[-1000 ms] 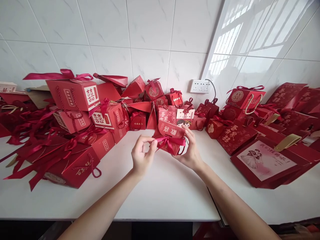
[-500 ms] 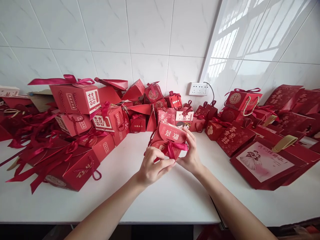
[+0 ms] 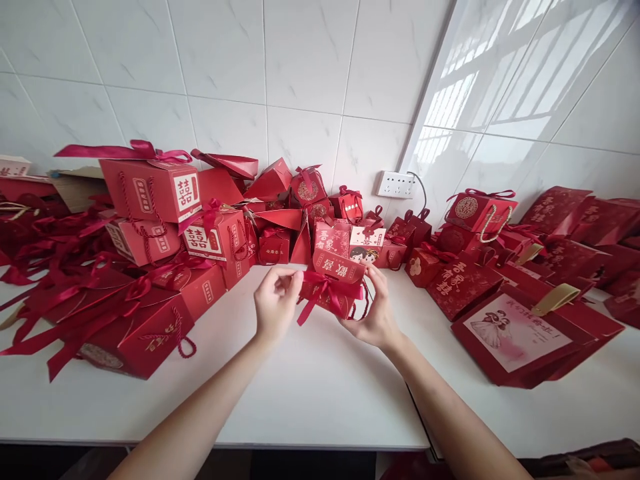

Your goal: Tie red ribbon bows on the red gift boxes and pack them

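Note:
A small red gift box (image 3: 340,265) with gold lettering is held up over the middle of the white table. My right hand (image 3: 373,310) grips it by its right side, thumb below and fingers along the edge. Across its front runs a magenta ribbon (image 3: 325,288) tied in a bow, one tail hanging down. At the box's left side my left hand (image 3: 277,301) is closed, pinching the ribbon between thumb and forefinger. A dark red cord handle (image 3: 367,301) shows by my right palm. The box's underside is hidden.
Red gift boxes (image 3: 150,190) with ribbons and cords are piled on the left. Smaller boxes (image 3: 307,187) line the tiled wall behind. On the right stand more, including a large box with a couple's picture (image 3: 515,330). A white power strip (image 3: 395,185) hangs on the wall.
My left hand has moved left from the box's lower front to the ribbon at its side. The box has tipped, so its bow now faces me more. My view has turned slightly.

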The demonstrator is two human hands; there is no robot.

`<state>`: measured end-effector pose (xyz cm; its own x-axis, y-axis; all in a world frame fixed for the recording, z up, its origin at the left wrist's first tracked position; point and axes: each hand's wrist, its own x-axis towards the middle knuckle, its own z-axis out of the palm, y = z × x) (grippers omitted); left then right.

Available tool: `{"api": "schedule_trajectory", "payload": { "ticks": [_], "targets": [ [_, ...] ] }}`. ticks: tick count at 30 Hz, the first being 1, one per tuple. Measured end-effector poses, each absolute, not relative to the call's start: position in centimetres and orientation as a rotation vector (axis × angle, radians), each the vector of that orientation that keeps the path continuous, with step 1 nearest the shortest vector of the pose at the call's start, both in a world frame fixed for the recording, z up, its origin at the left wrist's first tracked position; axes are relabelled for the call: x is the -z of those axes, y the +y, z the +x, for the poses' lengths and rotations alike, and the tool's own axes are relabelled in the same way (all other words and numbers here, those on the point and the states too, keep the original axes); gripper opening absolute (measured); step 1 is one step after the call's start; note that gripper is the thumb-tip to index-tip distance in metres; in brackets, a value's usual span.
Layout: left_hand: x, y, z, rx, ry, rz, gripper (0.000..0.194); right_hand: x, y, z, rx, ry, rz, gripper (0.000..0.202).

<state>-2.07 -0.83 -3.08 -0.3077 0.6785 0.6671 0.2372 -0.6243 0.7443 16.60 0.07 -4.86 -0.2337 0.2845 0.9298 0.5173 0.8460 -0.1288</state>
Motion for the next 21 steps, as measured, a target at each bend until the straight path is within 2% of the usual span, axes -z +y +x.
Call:
{"api": "schedule_trajectory", "payload": {
  "ticks": [3, 6, 9, 12, 17, 19, 21],
  "targets": [
    [4.0, 1.6, -3.6, -1.769, 1.414, 1.443, 0.014, 4.4, -0.5, 16.1, -0.100, -1.649, -0.755, 0.091],
    [5.4, 3.1, -4.5, -1.684, 1.434, 1.417, 0.014, 2.9, -2.2, 15.4, -0.708, -1.256, -0.886, 0.074],
    [6.1, 3.6, -4.6, -1.622, 1.391, 1.454, 0.018, 1.6, -4.8, 15.2, -1.278, -0.959, -0.831, 0.053],
    [6.2, 3.3, -4.2, -1.548, 1.354, 1.516, 0.019, 1.1, -7.7, 15.4, -1.663, -0.813, -0.702, 0.052],
    [5.9, 2.9, -3.8, -1.466, 1.345, 1.583, 0.018, 0.8, -12.1, 15.5, -1.796, -0.623, -0.628, 0.047],
    [5.9, 2.8, -3.8, -1.453, 1.355, 1.598, 0.018, 0.9, -13.7, 15.6, -1.732, -0.639, -0.725, 0.051],
    [5.9, 2.7, -3.8, -1.438, 1.366, 1.610, 0.017, 1.3, -15.7, 16.1, -1.493, -0.752, -0.927, 0.052]
  ]
}}
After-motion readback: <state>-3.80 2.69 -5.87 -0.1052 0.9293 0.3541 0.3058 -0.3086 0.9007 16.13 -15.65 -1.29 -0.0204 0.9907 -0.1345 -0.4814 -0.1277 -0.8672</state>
